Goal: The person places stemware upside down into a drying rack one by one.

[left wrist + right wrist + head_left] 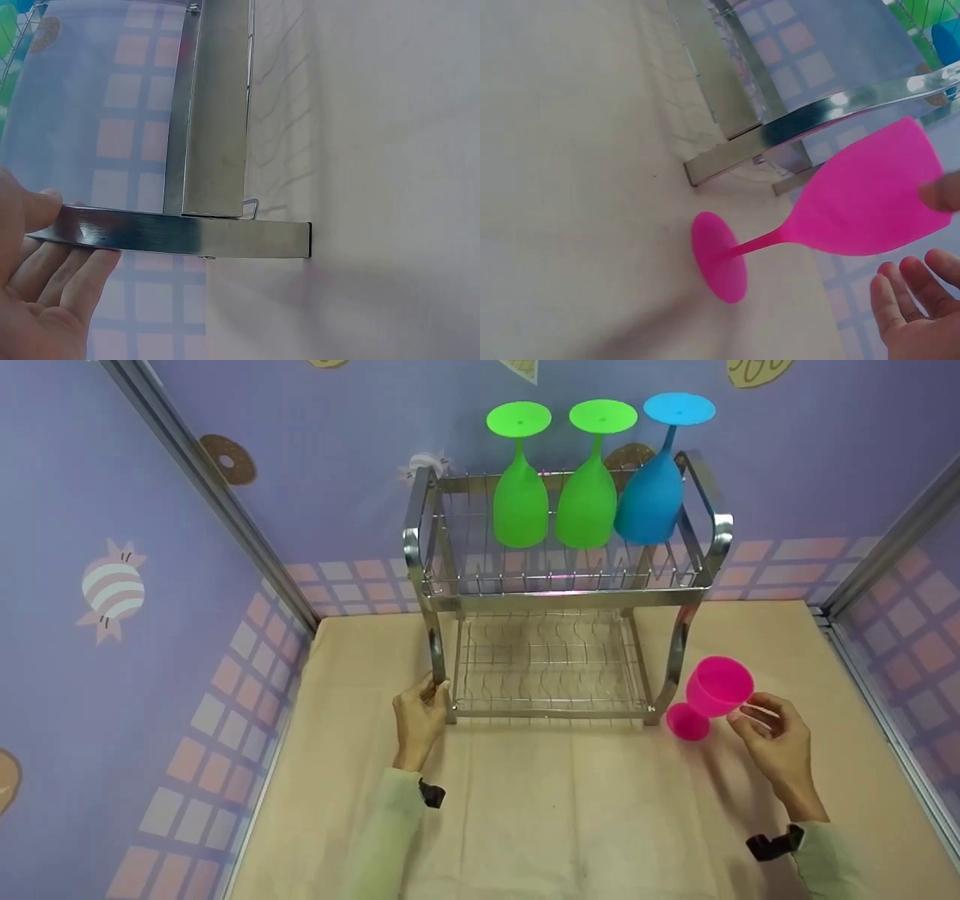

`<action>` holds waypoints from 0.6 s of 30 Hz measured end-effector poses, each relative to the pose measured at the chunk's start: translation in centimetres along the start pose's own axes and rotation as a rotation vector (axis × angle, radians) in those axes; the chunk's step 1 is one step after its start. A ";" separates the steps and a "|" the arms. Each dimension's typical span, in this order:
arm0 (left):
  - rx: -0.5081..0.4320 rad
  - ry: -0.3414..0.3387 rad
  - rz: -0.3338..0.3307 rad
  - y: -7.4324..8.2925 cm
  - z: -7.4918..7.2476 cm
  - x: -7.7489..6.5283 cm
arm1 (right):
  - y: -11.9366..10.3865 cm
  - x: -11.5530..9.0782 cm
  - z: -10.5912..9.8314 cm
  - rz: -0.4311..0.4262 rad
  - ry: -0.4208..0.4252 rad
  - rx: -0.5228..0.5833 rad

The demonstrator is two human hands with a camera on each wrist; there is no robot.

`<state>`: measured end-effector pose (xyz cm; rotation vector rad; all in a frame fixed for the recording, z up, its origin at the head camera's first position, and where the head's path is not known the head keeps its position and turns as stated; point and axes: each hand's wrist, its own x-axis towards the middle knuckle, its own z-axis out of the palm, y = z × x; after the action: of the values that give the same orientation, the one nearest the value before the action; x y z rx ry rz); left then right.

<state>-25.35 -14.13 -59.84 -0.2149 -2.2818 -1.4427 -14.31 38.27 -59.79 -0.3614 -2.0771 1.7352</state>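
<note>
My left hand [420, 724] grips the front left leg of a metal dish rack [566, 600]; in the left wrist view the thumb [41, 208] lies on one side of the leg and the fingers on the other. A pink goblet [718, 688] stands upright on the tabletop by the rack's front right leg. Beside its bowl is my right hand [776, 742]. The right wrist view has the thumb overlapping the bowl, with the fingers [889, 304] apart from it; whether the thumb touches is unclear.
On the rack's upper tier, two green goblets [520, 502] and a blue goblet [651, 502] stand upside down. The lower wire tier [547, 660] sits close to the cloth-covered table [525, 810]. Patterned walls [180, 660] enclose the left, back and right sides.
</note>
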 end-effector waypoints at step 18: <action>-0.034 0.023 0.013 0.1 0.0 0.0 | 3.1 1.4 1.7 0.045 -0.232 -0.100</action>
<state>-25.37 -14.07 -59.77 -0.2223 -2.2349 -1.4702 -16.56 38.00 -62.88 -0.2469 -2.3416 1.7769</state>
